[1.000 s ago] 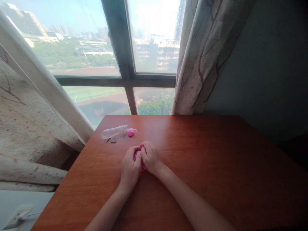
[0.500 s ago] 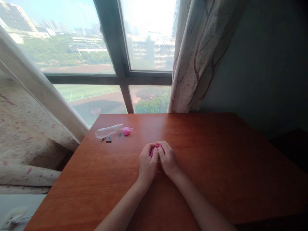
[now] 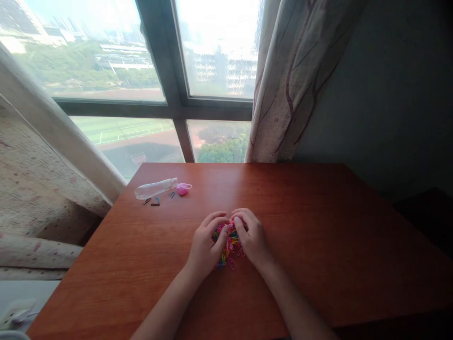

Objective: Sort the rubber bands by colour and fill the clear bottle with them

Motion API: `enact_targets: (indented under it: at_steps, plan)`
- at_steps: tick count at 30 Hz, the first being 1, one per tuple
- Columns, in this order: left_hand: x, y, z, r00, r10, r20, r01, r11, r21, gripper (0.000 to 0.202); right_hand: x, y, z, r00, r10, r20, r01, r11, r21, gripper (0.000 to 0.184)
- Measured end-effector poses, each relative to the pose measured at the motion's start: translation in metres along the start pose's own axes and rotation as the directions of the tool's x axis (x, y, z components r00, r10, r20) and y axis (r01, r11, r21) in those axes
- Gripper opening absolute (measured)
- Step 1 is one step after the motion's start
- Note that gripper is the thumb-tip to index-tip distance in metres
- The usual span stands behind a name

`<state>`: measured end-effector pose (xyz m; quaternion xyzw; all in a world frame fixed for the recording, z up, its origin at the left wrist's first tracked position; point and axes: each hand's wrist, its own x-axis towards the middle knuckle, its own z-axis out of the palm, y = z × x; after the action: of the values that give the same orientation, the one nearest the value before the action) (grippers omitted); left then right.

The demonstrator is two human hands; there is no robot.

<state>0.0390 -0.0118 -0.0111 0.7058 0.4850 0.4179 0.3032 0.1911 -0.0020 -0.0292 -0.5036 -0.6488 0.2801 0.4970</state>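
A small heap of coloured loops [image 3: 230,245], mostly pink with yellow and blue, lies on the brown wooden table [image 3: 318,245]. My left hand [image 3: 207,243] rests on its left side and my right hand [image 3: 251,236] on its right side. Both hands have their fingers curled over the heap and pressed into it, fingertips nearly meeting above it. Part of the heap is hidden under the fingers.
A clear plastic bottle [image 3: 155,188] lies on its side at the table's far left, its pink cap [image 3: 183,189] beside it. A few small dark and blue clips [image 3: 155,202] lie in front of it. Curtains [image 3: 290,80] hang behind, by a window.
The heap, earlier a tight pink bundle hidden between my hands, now lies spread on the table with several colours showing. My fingers have loosened over it. The view has shifted slightly.
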Motion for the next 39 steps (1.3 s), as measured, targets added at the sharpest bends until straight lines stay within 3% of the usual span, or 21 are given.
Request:
enact_targets:
  at_steps: [3,7,14,17,20,23,26,31,36,39]
  plan:
    - [-0.007,-0.002,0.001,0.997,-0.069,-0.031,0.068,0.997,-0.042,0.021,-0.004,0.001,0.003,1.0,0.016,0.003,-0.016,1.0,-0.01,0.025]
    - [-0.023,-0.001,0.01,0.96,-0.229,-0.163,0.194,0.96,-0.202,0.038,-0.017,-0.001,0.011,1.0,0.012,0.017,-0.011,0.999,-0.031,0.037]
    - [-0.043,0.023,0.041,0.889,-0.369,-0.272,0.249,0.887,-0.388,0.043,-0.052,-0.023,0.026,0.998,0.058,-0.032,-0.058,0.998,0.012,0.051]
    - [-0.047,0.024,0.039,0.887,-0.358,-0.291,0.227,0.889,-0.399,0.044,-0.057,-0.026,0.019,0.996,0.077,-0.045,-0.076,0.997,0.031,0.05]
    - [-0.048,0.015,0.022,0.899,-0.317,-0.303,0.207,0.916,-0.344,0.042,-0.048,-0.016,0.004,0.992,0.097,-0.079,-0.095,0.995,0.033,0.046]
    - [-0.038,0.0,-0.001,0.934,-0.246,-0.261,0.214,0.966,-0.145,0.034,-0.029,-0.001,-0.01,0.992,0.09,-0.088,-0.09,0.996,0.008,0.04]
    - [-0.018,-0.012,-0.015,0.973,-0.184,-0.143,0.19,0.981,0.031,0.033,-0.006,0.01,-0.012,1.0,0.021,0.015,-0.02,0.999,-0.037,0.038]
    - [-0.001,-0.009,0.001,0.995,-0.074,-0.068,0.082,0.988,0.132,0.035,0.01,0.006,0.007,0.973,-0.106,0.205,0.118,0.992,-0.047,0.039]
    - [-0.016,0.005,0.026,0.98,-0.122,-0.156,0.128,0.992,0.025,0.041,-0.007,-0.006,0.02,0.995,-0.048,0.09,0.046,0.999,0.029,0.041]
    - [-0.02,0.007,0.024,0.977,-0.142,-0.161,0.142,0.99,-0.011,0.039,-0.012,-0.007,0.018,0.998,-0.006,0.057,0.001,0.996,0.084,0.039]
